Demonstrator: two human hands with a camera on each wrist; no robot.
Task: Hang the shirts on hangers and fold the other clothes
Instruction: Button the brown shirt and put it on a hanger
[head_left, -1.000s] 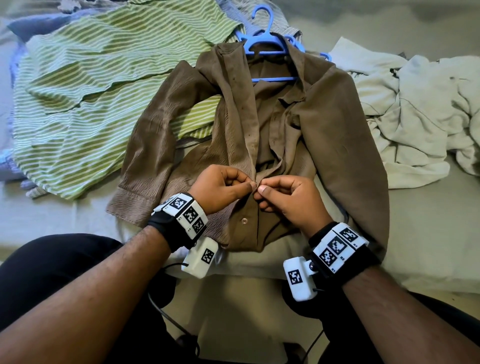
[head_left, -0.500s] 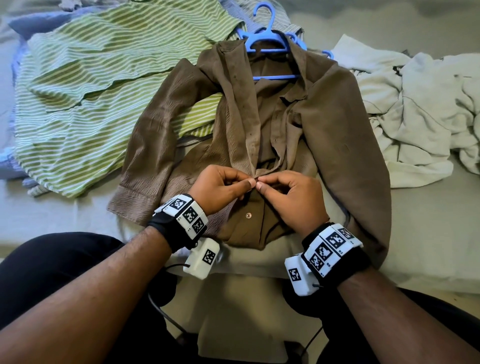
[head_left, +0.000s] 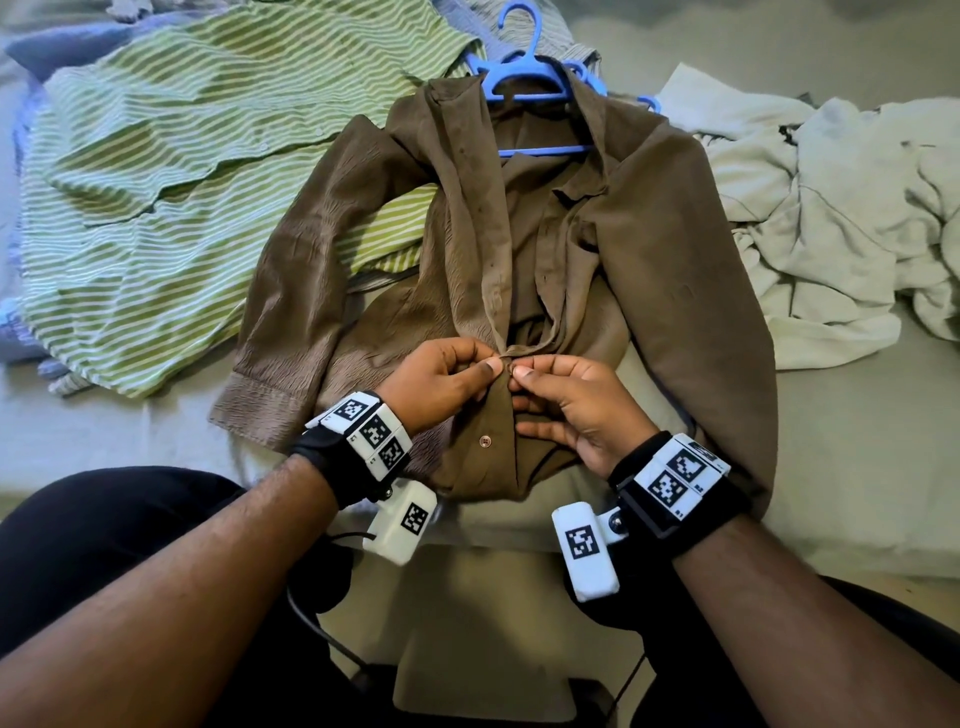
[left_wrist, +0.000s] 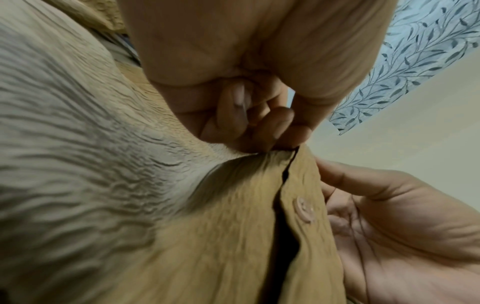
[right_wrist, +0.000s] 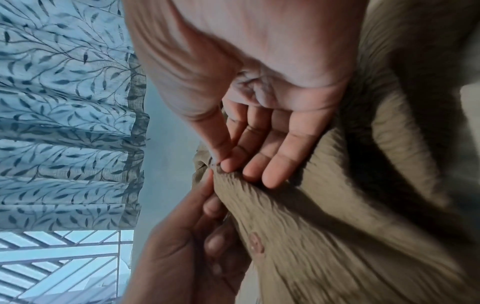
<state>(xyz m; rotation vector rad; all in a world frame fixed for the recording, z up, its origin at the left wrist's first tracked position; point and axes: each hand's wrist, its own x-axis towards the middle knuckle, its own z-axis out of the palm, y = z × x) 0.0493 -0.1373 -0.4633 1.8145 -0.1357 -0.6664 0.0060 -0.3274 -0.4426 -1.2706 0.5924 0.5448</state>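
Buttoning the brown shirt (head_left: 649, 270) below its blue hanger (head_left: 530, 88): left hand (head_left: 441, 379) and right hand (head_left: 576, 410) both pinch the placket; next, I'd judge, the button above.

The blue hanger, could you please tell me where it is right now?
In the head view, the blue hanger lies top centre inside the brown shirt collar, between the green striped shirt and the white clothes.

Blue hanger (head_left: 530, 88): shoulders hidden inside brown shirt (head_left: 675, 249) collar. Button at pinch too small to tell; fabric nr it blurred in wrist views.
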